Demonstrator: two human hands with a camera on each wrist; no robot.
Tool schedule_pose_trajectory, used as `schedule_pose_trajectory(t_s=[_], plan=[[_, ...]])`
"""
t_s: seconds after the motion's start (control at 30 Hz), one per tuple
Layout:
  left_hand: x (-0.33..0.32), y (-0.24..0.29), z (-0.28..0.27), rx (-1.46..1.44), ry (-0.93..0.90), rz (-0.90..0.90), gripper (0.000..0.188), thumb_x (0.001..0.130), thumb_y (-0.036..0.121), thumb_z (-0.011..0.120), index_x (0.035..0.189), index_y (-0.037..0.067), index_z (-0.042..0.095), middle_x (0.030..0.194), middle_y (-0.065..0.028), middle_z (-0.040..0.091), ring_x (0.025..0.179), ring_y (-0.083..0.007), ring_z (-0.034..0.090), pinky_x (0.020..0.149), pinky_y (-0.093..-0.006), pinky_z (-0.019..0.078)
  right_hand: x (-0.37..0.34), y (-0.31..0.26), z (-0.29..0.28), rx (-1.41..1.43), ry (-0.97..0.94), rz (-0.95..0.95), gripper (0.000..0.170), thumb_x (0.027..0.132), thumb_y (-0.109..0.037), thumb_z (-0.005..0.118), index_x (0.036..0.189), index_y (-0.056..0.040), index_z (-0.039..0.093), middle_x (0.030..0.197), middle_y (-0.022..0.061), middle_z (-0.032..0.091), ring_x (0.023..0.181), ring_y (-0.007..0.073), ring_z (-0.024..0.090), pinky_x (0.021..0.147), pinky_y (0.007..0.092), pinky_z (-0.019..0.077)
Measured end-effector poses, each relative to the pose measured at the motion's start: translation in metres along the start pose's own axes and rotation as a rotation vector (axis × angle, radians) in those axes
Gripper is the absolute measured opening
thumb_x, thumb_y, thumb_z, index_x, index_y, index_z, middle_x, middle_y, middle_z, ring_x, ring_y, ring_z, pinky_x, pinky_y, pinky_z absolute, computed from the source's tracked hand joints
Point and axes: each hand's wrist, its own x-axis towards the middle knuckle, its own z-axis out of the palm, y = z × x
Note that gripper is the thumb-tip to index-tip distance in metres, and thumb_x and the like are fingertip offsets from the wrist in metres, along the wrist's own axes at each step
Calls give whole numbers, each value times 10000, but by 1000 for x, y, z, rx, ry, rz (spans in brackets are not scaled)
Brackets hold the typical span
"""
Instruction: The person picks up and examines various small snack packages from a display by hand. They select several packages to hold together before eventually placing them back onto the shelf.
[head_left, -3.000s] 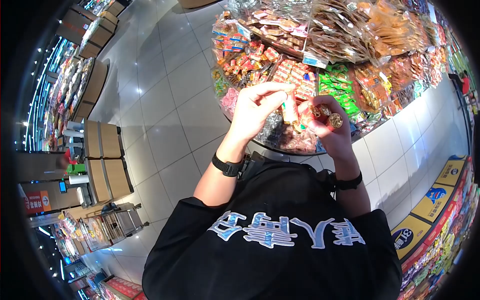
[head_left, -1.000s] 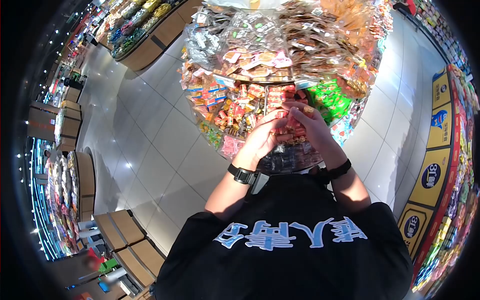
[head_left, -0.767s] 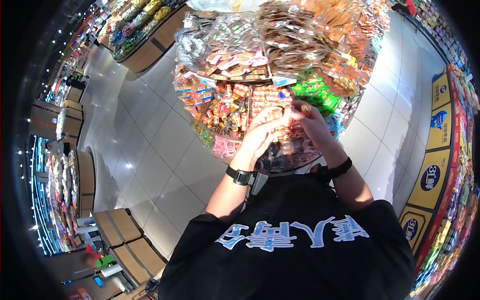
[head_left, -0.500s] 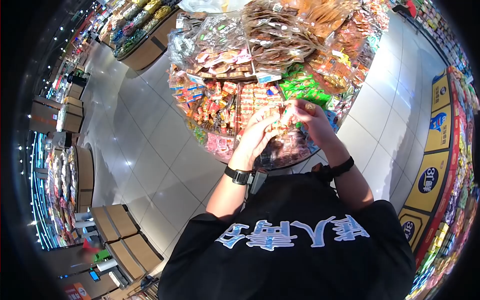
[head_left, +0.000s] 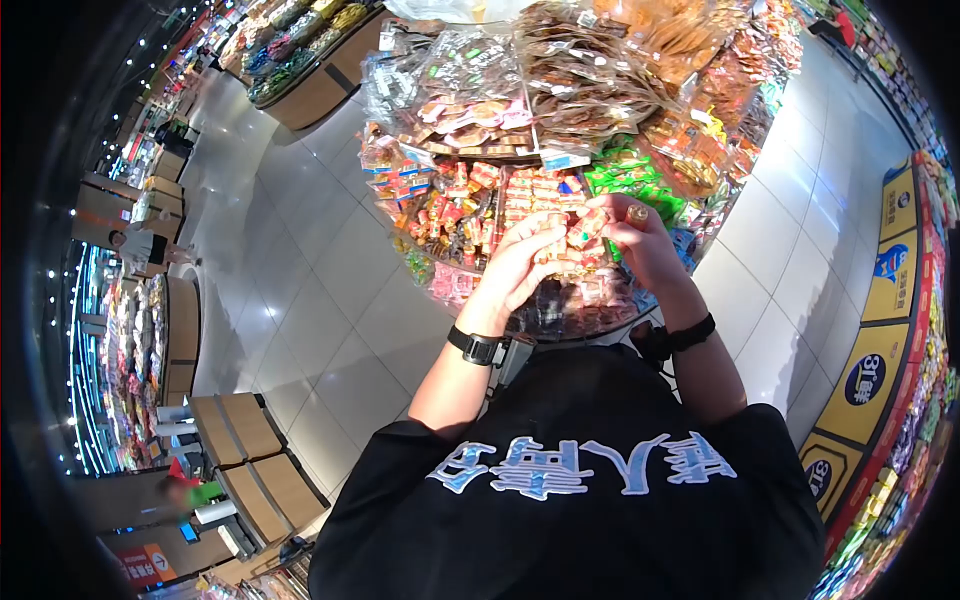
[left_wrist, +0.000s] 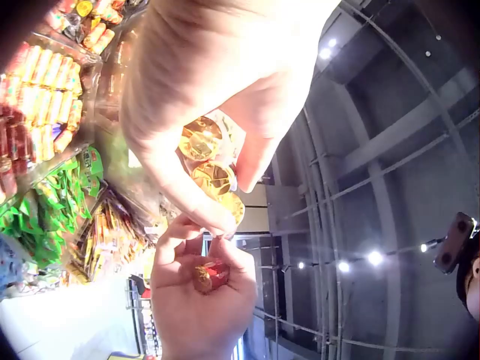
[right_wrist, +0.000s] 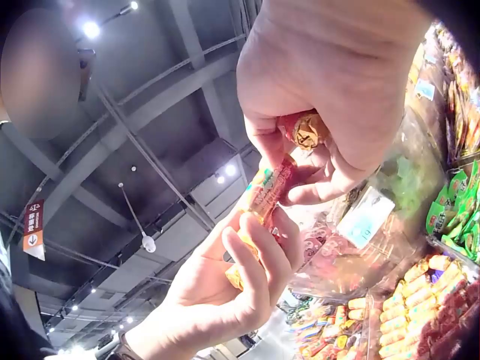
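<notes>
Both hands are raised over a round display of sweets. In the head view, my left hand [head_left: 515,268] and right hand [head_left: 652,252] meet around a red wrapped candy roll [head_left: 588,228]. The left fingers curl round several rolls, whose gold foil ends [left_wrist: 214,178] show in the left wrist view. Fingertips of the right hand pinch the upper end of the roll [right_wrist: 268,191] between the hands. Another red roll [left_wrist: 211,277] is tucked in the right palm, with its twisted gold end [right_wrist: 307,133] towards the right wrist camera.
Below the hands, a bin of similar rolls [head_left: 535,195] adjoins green packets [head_left: 635,182]. Bagged brown snacks [head_left: 580,85] lie farther back. Wooden counters [head_left: 250,440] stand to the left, yellow-panelled shelving [head_left: 868,365] to the right. Someone in a white top [head_left: 145,245] is far left.
Three seconds ago the left hand pinched one roll while the right held several; now several are in the left. The hands, close together a second ago, have parted slightly, and the view has shifted.
</notes>
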Motion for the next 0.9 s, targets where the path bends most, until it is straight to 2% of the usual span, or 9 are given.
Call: schedule_pose_trajectory(t_s=[0.17, 0.47, 0.57, 0.6, 0.7, 0.73, 0.83, 0.87, 0.9], plan=[[-3, 21, -18, 68, -47, 1, 229, 959, 125, 558, 1161, 18, 565, 998, -122, 681, 816, -212, 707, 708, -317, 616, 20, 4, 21, 46, -60, -31, 357, 843, 36, 529, 1184, 4, 630, 1094, 6, 648, 1013, 81, 559, 911, 252, 422], [1, 27, -41, 115, -37, -54, 284, 947, 103, 584, 1223, 53, 534, 1005, -74, 651, 847, -168, 689, 715, -325, 626, 39, 19, 52, -231, -46, -16, 296, 895, -45, 588, 1185, -1, 631, 1044, 38, 677, 958, 97, 603, 910, 254, 449], [7, 22, -56, 108, -13, -98, 295, 937, 81, 592, 1225, 49, 532, 992, -62, 649, 832, -150, 684, 723, -321, 627, 45, 50, 52, -236, -54, 14, 290, 902, -53, 582, 1184, -8, 631, 989, 27, 679, 920, 95, 608, 872, 247, 464], [5, 25, -55, 84, -43, -111, 290, 927, 76, 606, 1209, 44, 547, 973, -54, 648, 813, -138, 678, 722, -308, 626, 44, 47, 54, -208, -86, 67, 292, 907, -82, 591, 1191, -26, 630, 951, 7, 675, 865, 80, 602, 815, 237, 476], [12, 18, -81, 86, -13, -164, 271, 920, 74, 615, 1185, 43, 565, 964, -48, 653, 817, -133, 676, 724, -305, 626, 43, 41, 52, -570, -51, 246, 288, 901, -111, 621, 1186, -68, 640, 818, -34, 636, 733, 51, 550, 678, 226, 452], [14, 15, -87, 87, 85, -131, 273, 905, 94, 636, 1167, 46, 575, 956, -44, 658, 824, -148, 676, 726, -308, 619, 49, 60, 43, -702, 10, 326, 299, 897, -135, 655, 1194, -105, 637, 703, -66, 560, 629, 36, 461, 569, 228, 376], [27, 12, -123, 53, 217, -102, 248, 889, 120, 657, 1121, 58, 595, 954, -38, 663, 848, -168, 678, 728, -307, 608, 42, 85, 33, -291, 73, 71, 291, 897, -143, 673, 1184, -113, 633, 712, -67, 564, 636, 38, 464, 574, 223, 373], [31, 11, -134, 94, 268, -73, 213, 883, 145, 662, 1075, 73, 604, 948, -34, 663, 846, -184, 674, 728, -311, 600, 41, 91, 17, -320, 59, 180, 297, 897, -138, 680, 1179, -64, 622, 854, -22, 640, 739, 38, 547, 671, 212, 446], [34, 13, -139, 74, 347, -46, 186, 869, 114, 676, 1038, 86, 604, 929, -25, 662, 824, -173, 663, 717, -311, 598, 39, 87, 18, -291, 104, 161, 295, 899, -137, 677, 1174, -48, 619, 877, -14, 647, 761, 42, 562, 689, 210, 456]])
